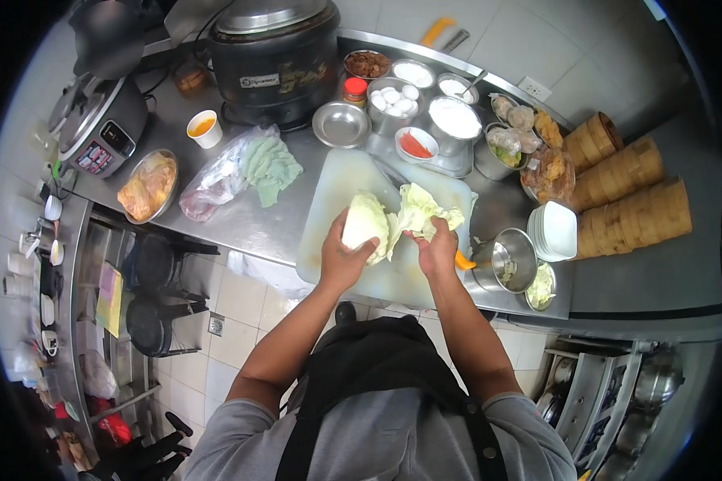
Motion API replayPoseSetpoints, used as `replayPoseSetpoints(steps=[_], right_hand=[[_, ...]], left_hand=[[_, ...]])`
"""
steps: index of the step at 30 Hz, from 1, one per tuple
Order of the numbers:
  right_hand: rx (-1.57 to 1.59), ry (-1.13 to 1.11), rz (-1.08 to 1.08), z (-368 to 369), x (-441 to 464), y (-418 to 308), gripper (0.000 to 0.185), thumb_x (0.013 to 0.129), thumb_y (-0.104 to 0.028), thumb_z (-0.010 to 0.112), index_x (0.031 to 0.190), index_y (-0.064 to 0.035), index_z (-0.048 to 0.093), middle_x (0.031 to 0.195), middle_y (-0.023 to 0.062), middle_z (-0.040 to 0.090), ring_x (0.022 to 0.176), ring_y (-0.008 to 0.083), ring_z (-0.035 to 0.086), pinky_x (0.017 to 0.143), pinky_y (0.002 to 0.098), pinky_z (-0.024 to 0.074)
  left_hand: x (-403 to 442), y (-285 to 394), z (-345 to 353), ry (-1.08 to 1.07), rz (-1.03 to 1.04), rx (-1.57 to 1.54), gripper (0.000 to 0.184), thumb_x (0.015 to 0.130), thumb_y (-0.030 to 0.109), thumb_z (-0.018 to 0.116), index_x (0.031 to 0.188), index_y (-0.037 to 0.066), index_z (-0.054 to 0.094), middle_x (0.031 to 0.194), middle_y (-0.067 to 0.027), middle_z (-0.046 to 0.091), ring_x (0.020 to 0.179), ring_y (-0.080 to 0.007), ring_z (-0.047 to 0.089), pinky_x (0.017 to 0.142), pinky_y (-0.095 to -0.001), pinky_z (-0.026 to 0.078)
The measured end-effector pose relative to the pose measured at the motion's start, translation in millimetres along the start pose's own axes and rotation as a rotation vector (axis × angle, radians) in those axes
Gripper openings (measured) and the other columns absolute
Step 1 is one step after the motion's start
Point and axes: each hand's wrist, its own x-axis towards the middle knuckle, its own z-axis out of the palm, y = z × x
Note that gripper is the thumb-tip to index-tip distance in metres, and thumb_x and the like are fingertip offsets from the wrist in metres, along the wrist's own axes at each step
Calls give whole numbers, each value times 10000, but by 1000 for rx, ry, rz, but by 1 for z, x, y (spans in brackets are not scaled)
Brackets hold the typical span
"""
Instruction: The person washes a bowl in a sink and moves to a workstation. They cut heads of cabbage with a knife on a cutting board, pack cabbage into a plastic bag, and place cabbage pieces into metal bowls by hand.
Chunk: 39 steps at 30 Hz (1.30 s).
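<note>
Over the white cutting board point(329, 188) I hold pale green cabbage in both hands. My left hand point(346, 252) is wrapped round the cabbage piece point(367, 220). Loose cabbage leaves point(422, 210) hang from my right hand point(439, 250), its fingers closed on them. Behind the cabbage lies a knife blade point(387, 171), partly hidden. An orange handle point(464, 261) shows beside my right wrist. A steel pot point(513, 260) stands right of the board, with a bowl of cut cabbage point(541, 287) next to it.
Left of the board are a plastic bag point(217, 180), a green leaf point(269, 166) and a bowl of meat point(150, 186). A large black cooker point(274, 72), steel containers with eggs point(394, 100) and white contents stand behind. Bamboo steamers point(634, 220) and stacked white dishes point(555, 231) are right.
</note>
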Motion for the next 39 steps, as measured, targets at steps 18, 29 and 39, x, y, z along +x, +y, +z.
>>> replayPoseSetpoints(steps=[18, 29, 39], right_hand=[[-100, 253, 1, -184, -122, -111, 152, 883, -196, 555, 1009, -122, 597, 879, 1, 635, 693, 139, 607, 573, 292, 476], [74, 657, 341, -451, -116, 28, 123, 847, -149, 580, 961, -105, 589, 822, 34, 576, 656, 191, 557, 534, 321, 450], [-655, 552, 479, -532, 33, 85, 457, 965, -464, 475, 1093, -55, 634, 914, 192, 663, 861, 309, 668, 748, 456, 525]], left_hand=[[18, -63, -62, 75, -571, -53, 416, 847, 282, 610, 1109, -41, 594, 943, -119, 638, 788, -189, 634, 611, -321, 507], [48, -37, -21, -58, 310, 978, 539, 785, 299, 761, 1213, 11, 604, 1206, -215, 551, 1139, -376, 521, 959, -465, 431], [56, 5, 19, -377, 134, 1290, 726, 627, 359, 875, 1256, 126, 595, 1312, -196, 528, 1256, -381, 451, 1054, -464, 383]])
